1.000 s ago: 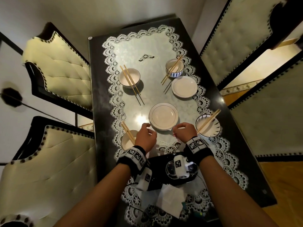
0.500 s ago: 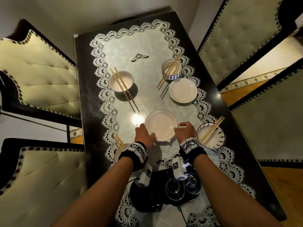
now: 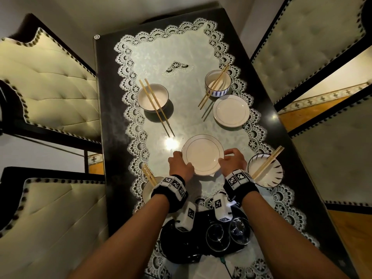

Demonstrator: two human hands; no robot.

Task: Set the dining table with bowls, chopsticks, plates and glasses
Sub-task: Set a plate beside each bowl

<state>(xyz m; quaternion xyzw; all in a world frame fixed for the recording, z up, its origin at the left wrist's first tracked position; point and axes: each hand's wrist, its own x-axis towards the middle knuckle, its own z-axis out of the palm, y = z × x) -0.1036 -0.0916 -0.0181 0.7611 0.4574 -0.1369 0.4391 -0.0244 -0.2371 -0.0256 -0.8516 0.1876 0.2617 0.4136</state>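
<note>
Cream porcelain, the round gold-rimmed plate is held at its opposite edges by the left hand and right hand, each grip closed on the rim, just above the lace-covered tabletop. It is best kept level and lowered gently.

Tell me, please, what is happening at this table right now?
A person is setting the table. The left hand and right hand grip opposite edges of a white plate at the middle. Four bowls carry chopsticks already, and another plate lies beside the far right bowl. The glasses sit on a black tray nearby.
</note>
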